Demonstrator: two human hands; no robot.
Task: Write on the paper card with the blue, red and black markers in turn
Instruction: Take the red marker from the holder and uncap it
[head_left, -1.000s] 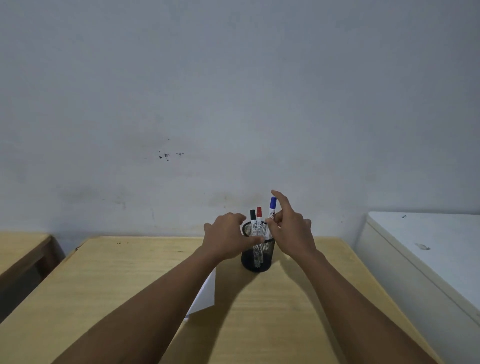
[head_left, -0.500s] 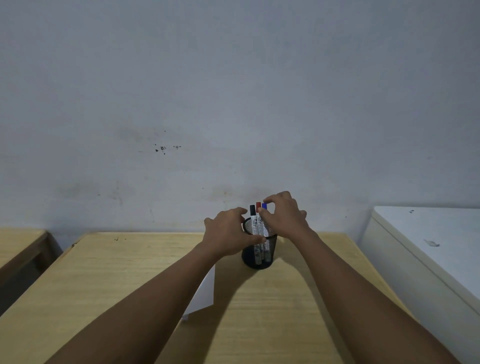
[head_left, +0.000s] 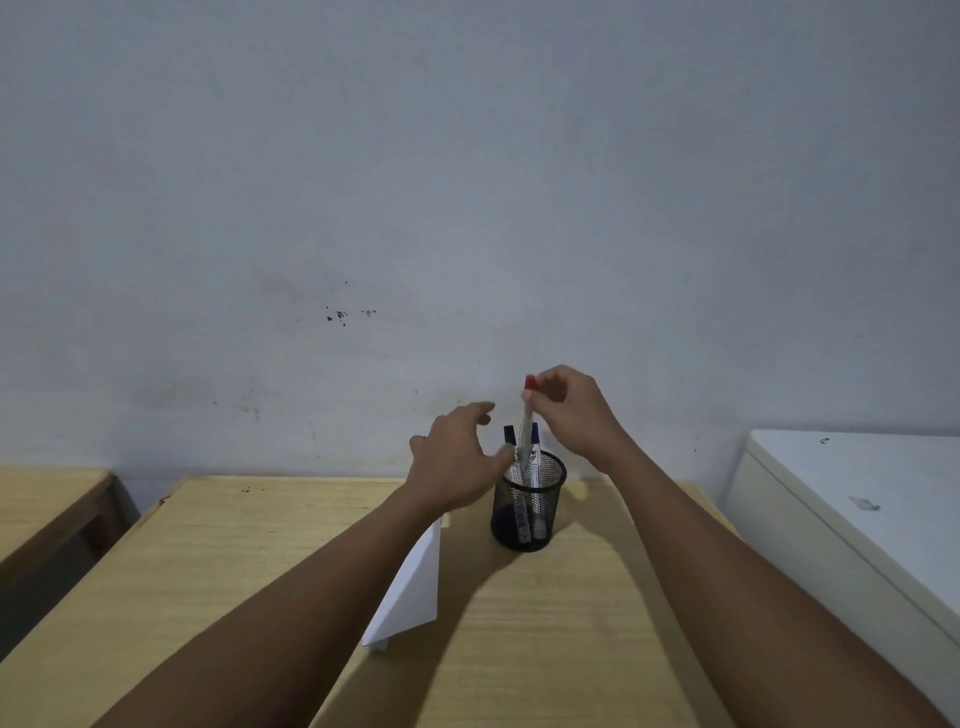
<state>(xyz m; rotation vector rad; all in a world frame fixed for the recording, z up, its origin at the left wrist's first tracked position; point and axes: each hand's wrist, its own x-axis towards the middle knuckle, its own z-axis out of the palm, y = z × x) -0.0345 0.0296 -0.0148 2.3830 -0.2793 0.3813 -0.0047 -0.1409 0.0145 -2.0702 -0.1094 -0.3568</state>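
Note:
A black mesh pen cup (head_left: 528, 506) stands on the wooden desk (head_left: 249, 561). Two markers stand in it, the black marker (head_left: 509, 435) on the left and the blue marker (head_left: 535, 435) on the right. My right hand (head_left: 574, 410) pinches the red marker (head_left: 528, 415) near its cap and holds it partly raised out of the cup. Just left of the cup's rim, my left hand (head_left: 457, 462) hovers with its fingers spread, holding nothing. The white paper card (head_left: 413, 592) lies on the desk, partly hidden under my left forearm.
A grey wall rises right behind the desk. Another wooden desk (head_left: 47, 504) stands at the left across a gap. A white cabinet top (head_left: 862, 514) stands close on the right.
My right hand set the blue marker back in the cup, took the red marker and lifted it. My left hand let go of the cup's rim and opened.

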